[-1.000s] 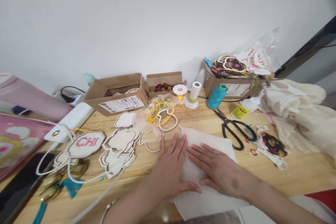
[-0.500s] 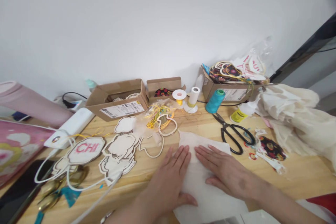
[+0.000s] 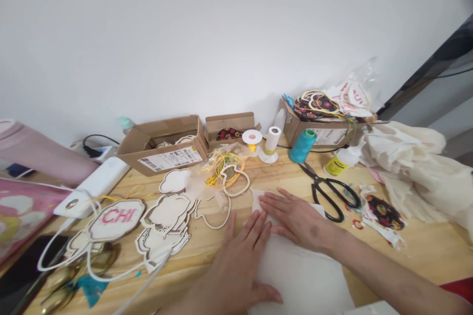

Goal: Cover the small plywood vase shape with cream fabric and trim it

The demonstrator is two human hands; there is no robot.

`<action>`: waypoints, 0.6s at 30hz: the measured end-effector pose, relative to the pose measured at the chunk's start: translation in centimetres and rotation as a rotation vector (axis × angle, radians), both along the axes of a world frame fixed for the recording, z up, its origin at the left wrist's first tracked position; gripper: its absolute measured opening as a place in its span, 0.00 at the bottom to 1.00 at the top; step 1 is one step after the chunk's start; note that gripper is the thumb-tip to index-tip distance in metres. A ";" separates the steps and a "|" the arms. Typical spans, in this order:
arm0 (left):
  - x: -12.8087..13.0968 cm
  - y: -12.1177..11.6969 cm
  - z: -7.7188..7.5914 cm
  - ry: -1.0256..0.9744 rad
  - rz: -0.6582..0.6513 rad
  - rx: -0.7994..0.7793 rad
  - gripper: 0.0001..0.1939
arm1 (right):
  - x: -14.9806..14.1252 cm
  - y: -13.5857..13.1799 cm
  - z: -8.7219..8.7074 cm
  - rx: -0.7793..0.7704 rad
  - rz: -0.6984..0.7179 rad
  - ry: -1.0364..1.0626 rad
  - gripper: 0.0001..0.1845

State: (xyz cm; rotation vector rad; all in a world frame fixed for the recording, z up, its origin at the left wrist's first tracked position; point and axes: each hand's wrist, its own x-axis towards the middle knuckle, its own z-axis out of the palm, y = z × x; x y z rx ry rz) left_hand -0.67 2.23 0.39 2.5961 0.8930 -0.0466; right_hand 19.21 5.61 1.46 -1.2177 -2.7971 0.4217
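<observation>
Head view: near the surface's [image 3: 432, 251] front edge, white sheet [image 3: 299, 280] is seemingly being smoothed by left hand [image 3: 242, 261] and right hand [image 3: 303, 221], grips wide, empty; even pressure is probably being required next.

White sheet [image 3: 301, 275] partly covered, cropped at five o'clock
Left hand [image 3: 240, 261] and right hand [image 3: 305, 221] hide part of it; dark phone [image 3: 29, 266] cut off at eight, pink tumbler [image 3: 42, 152] at nine; yellow label [image 3: 335, 166], three o'clock, illegibly small.

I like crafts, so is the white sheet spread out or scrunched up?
Spread out: the white sheet lies mostly flat on the table.
</observation>
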 end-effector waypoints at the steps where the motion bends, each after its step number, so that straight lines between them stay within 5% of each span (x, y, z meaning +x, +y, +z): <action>1: 0.0 0.0 0.0 -0.001 0.008 -0.013 0.46 | -0.2 0.3 -0.2 0.010 -0.018 -0.003 0.28; 9: 0.3 0.3 0.4 0.014 0.023 -0.069 0.50 | 0.1 1.6 -1.8 0.131 -0.127 -0.011 0.29; 18: -0.3 0.0 -0.9 -0.023 0.040 0.151 0.45 | 1.8 -3.0 -2.6 0.128 -0.052 -0.009 0.32</action>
